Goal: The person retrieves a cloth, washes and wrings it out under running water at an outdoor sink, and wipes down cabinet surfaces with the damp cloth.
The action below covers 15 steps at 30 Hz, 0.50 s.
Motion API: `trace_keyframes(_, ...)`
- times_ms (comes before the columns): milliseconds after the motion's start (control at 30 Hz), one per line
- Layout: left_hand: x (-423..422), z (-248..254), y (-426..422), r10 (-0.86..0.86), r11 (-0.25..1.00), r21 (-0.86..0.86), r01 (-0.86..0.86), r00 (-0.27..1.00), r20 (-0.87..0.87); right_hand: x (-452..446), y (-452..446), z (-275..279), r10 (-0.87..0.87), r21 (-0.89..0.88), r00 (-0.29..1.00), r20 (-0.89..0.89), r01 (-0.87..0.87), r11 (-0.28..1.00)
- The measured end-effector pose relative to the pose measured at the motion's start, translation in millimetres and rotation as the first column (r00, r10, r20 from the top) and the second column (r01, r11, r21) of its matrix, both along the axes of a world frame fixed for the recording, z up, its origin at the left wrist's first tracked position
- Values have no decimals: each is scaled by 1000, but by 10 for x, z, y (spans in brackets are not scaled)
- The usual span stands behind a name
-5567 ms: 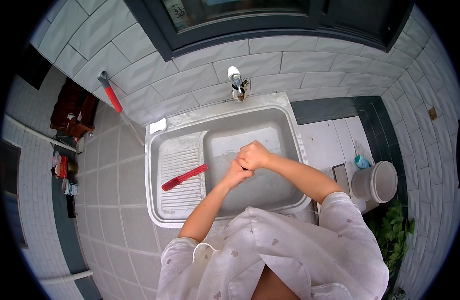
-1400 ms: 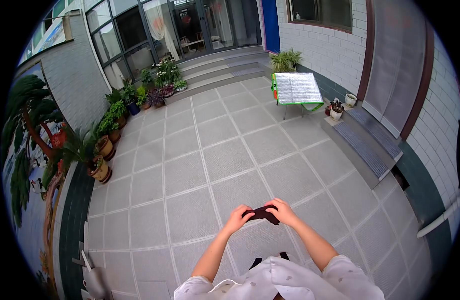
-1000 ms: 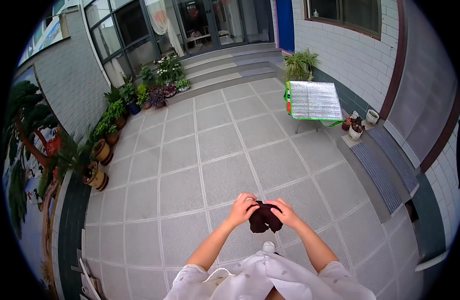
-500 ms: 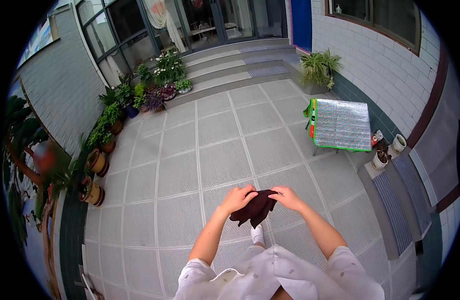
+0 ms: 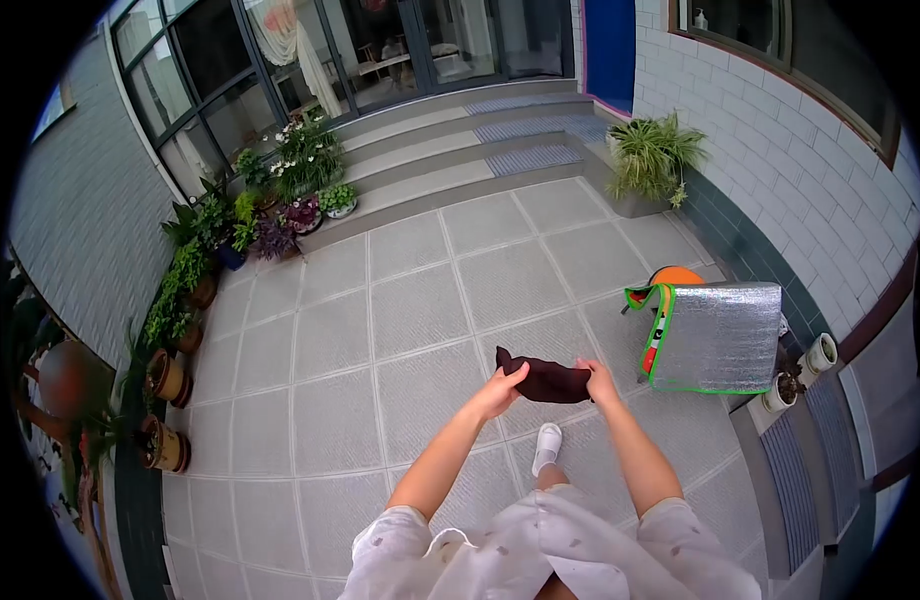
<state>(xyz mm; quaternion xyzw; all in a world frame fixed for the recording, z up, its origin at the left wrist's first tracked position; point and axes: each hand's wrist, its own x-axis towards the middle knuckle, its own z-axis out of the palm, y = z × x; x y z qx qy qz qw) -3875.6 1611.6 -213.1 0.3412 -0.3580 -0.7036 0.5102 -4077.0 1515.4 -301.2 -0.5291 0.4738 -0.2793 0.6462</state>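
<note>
A dark maroon cloth [image 5: 546,381] is stretched between my two hands, above the grey tiled floor. My left hand [image 5: 501,390] pinches its left end, with the thumb on top and a corner of cloth sticking up past the fingers. At the right end, my right hand [image 5: 599,382] has its fingers closed on the edge. The cloth sags a little and looks bunched. One white shoe [image 5: 548,445] shows on the floor just below the cloth.
A stool with an orange seat [image 5: 677,275] stands at the right, partly under a silver sheet with green edging [image 5: 720,338]. Potted plants [image 5: 168,375] line the left wall. Steps [image 5: 430,150] rise ahead, beside a spiky plant [image 5: 655,155]. Small pots [image 5: 820,354] sit at the right steps.
The view has moved from a sink to a courtyard and closer to the silver sheet. The cloth, hanging down half a second ago, is now spread sideways between my hands.
</note>
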Motion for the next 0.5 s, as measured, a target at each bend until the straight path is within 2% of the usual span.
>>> trace_keyframes(33,51,-9,-219,7,1000,14,-5,995,-98,74,-124,-34,-1,97,986,165,-16,995)
trace_keyframes(67,144,-57,-497,12,999,51,-6,993,-121,125,-284,16,44,200,970,240,-93,975)
trace_keyframes(133,279,-4,-998,21,996,92,-5,985,-170,302,-584,292,60,72,998,-4,-60,996)
trace_keyframes(200,421,-14,-1477,74,985,169,-39,976,-204,484,-1070,290,149,61,988,48,-152,987)
trace_keyframes(233,492,-4,-1689,134,978,181,-101,974,-182,589,-1353,325,141,58,989,52,-144,988)
trace_keyframes(300,735,-24,-2141,106,975,212,-68,979,-176,776,-1788,313,273,277,849,452,-424,862)
trace_keyframes(400,1008,-51,-2753,85,969,242,-41,981,-172,1231,-2393,435,216,255,840,498,-381,889)
trace_keyframes(433,1098,-75,-2958,76,978,202,-44,986,-150,1337,-2643,440,217,255,841,495,-379,889)
trace_keyframes(500,1355,-164,-3483,64,986,161,-44,990,-124,1605,-3174,427,112,319,782,613,-375,871)
